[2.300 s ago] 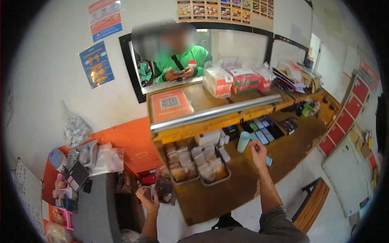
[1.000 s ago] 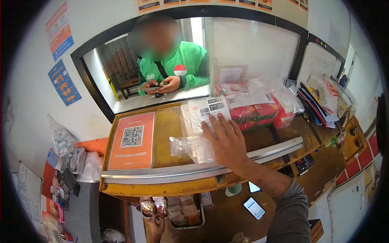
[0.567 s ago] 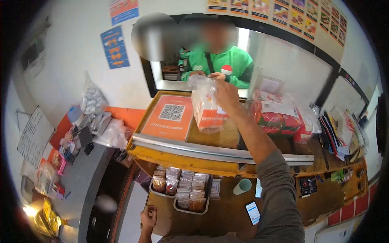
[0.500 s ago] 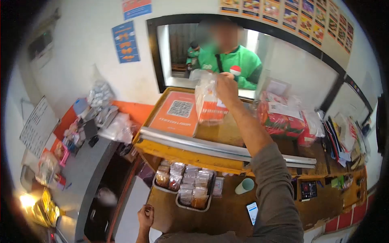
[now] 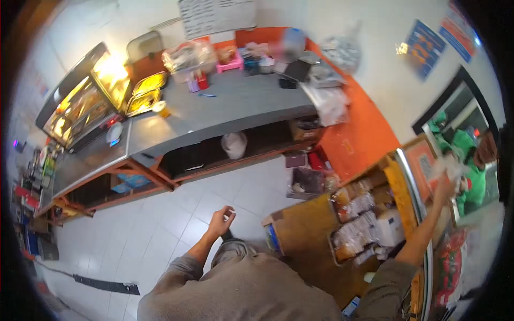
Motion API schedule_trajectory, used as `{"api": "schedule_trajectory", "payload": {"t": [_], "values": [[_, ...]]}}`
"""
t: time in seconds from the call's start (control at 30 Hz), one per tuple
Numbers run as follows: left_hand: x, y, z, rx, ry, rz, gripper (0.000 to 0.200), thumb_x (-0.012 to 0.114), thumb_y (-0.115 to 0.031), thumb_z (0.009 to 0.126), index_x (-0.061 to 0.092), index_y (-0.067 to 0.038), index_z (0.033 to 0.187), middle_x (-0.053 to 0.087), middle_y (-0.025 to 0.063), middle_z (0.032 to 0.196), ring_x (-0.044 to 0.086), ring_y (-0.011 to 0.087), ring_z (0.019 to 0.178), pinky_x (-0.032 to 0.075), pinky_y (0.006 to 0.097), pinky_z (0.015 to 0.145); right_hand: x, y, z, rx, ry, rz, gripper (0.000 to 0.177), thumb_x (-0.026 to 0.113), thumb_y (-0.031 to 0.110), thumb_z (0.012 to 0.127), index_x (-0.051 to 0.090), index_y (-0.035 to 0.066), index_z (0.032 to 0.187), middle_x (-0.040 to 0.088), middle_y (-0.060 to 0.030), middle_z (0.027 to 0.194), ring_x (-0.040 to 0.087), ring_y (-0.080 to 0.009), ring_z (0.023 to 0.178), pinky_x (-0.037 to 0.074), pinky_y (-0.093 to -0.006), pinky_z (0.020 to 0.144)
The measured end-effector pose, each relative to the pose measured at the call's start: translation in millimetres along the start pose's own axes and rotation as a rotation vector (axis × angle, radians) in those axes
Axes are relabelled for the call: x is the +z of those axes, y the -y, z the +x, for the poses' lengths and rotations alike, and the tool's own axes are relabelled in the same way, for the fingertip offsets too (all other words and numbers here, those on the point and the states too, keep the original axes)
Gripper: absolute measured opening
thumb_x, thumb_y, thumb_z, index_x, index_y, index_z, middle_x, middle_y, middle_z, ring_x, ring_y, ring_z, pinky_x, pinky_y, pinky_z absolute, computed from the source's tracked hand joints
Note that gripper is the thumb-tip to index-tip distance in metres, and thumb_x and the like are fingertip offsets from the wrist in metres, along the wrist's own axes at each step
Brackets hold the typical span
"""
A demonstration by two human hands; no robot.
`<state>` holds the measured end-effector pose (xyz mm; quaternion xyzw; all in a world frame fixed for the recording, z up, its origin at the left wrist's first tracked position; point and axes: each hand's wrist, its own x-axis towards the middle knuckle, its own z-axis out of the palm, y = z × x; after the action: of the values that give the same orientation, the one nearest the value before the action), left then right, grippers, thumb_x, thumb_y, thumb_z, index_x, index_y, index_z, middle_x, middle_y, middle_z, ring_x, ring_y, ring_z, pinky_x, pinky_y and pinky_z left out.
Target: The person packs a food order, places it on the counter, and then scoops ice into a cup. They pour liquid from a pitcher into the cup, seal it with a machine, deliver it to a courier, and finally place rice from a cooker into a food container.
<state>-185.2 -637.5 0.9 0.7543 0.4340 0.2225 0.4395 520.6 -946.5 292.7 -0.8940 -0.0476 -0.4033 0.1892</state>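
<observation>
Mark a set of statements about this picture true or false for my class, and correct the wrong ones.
1. The left hand rests on the wooden desk. False: it is held out over the tiled floor.
2. The right hand is at a clear plastic bag, toward a person in green. True, though blur hides the grip.
3. A blue pen lies on the grey counter. True.
4. The glass display case is dark. False: it glows with warm light.

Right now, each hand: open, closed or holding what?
Left hand: half open, loosely curled, nothing visibly held.
Right hand: at the clear plastic bag; blur hides whether its grip is closed.
</observation>
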Motion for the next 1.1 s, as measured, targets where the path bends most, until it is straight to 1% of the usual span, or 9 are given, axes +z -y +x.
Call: {"api": "schedule_trajectory", "payload": {"t": [0.07,0.13,0.27,0.3,0.43,0.5,0.63,0.97,1.1], "values": [[-33.8,27.0,19.6,0.055,-0.005,-0.004,0.021,0.065,-0.015,0.086,0.058,-0.004,0.103,0.067,0.0106,0.078,0.066,0.0244,0.071,0.051,0.035,0.064,-72.5,45.0,-52.5,-0.045,0.038,-0.291,0.065,0.055,0.059,0.086,0.061,0.004,0.12,0.051,-0.0249,0.131,0.054,-0.0381,0.109,0.043,-0.0501,0.087],[-73.9,51.8,35.4,0.029,-0.053,-0.022,0.022,0.066,-0.015,0.085,0.059,-0.005,0.103,0.068,0.0096,0.078,0.066,0.0232,0.072,0.051,0.0345,0.064,-73.2,36.4,-119.6,-0.306,-0.429,0.289,0.054,0.062,0.041,0.089,0.057,-0.002,0.122,0.055,-0.0249,0.124,0.054,-0.0361,0.109,0.043,-0.048,0.092],[-153.9,107.3,75.6,-0.025,-0.135,0.026,0.023,0.068,-0.016,0.084,0.059,-0.006,0.103,0.068,0.0078,0.081,0.065,0.0216,0.076,0.05,0.0345,0.063,-75.3,140.5,-329.8,-0.104,-0.401,0.866,0.045,0.045,0.031,0.1,0.053,-0.008,0.119,0.053,-0.0253,0.12,0.054,-0.0346,0.109,0.044,-0.0433,0.093],[-173.9,123.3,89.2,-0.035,-0.192,0.065,0.024,0.07,-0.015,0.082,0.06,-0.006,0.102,0.068,0.0068,0.085,0.064,0.0208,0.079,0.049,0.0345,0.061,-73.8,158.1,-378.6,0.223,0.009,0.436,0.047,0.047,0.034,0.099,0.052,-0.005,0.126,0.051,-0.0239,0.128,0.052,-0.0353,0.115,0.041,-0.0441,0.098],[-253.9,144.3,157.0,0.005,-0.353,-0.039,0.022,0.07,-0.013,0.084,0.059,-0.004,0.1,0.064,0.0035,0.084,0.061,0.0136,0.077,0.046,0.0277,0.062,-50.8,263.1,-489.0,-0.138,1.613,0.689,0.042,0.062,0.032,0.089,0.058,-0.001,0.115,0.061,-0.0129,0.108,0.06,-0.0256,0.099,0.047,-0.0371,0.085],[-277.0,153.8,190.9,-0.042,-0.305,-0.213,0.02,0.068,-0.011,0.086,0.058,-0.002,0.101,0.062,0.0038,0.084,0.06,0.0117,0.077,0.047,0.0257,0.066,-73.1,362.0,-461.0,-0.155,2.159,0.206,0.043,0.065,0.028,0.088,0.057,0.003,0.121,0.068,-0.0072,0.093,0.064,-0.0197,0.081,0.05,-0.0314,0.068],[-281.4,164.1,239.4,-0.035,-0.286,-0.23,0.016,0.065,-0.01,0.088,0.057,-0.002,0.099,0.061,0.0029,0.085,0.059,0.0105,0.078,0.048,0.026,0.071,28.5,432.8,-443.0,-0.471,1.236,0.625,0.038,0.066,0.032,0.085,0.064,0.003,0.109,0.069,-0.0165,0.094,0.066,-0.0339,0.092,0.05,-0.0411,0.08],[-226.4,165.5,377.7,-0.166,-0.296,-0.4,0.008,0.061,-0.008,0.091,0.057,-0.002,0.094,0.059,0.0006,0.084,0.055,0.0064,0.078,0.045,0.022,0.069,360.7,594.6,-251.0,-0.025,0.65,1.031,0.016,0.061,0.015,0.086,0.069,0.001,0.09,0.068,-0.0187,0.089,0.067,-0.0326,0.081,0.052,-0.0385,0.074],[-224.1,174.1,452.3,-0.261,-0.287,-0.314,0.01,0.063,-0.008,0.089,0.057,-0.002,0.093,0.06,0.0025,0.084,0.056,0.0081,0.074,0.046,0.0218,0.069,521.9,574.3,-197.5,0.059,0.353,0.594,0.018,0.063,0.018,0.079,0.073,0.004,0.087,0.07,-0.0166,0.081,0.068,-0.0277,0.077,0.052,-0.0368,0.072]]}}
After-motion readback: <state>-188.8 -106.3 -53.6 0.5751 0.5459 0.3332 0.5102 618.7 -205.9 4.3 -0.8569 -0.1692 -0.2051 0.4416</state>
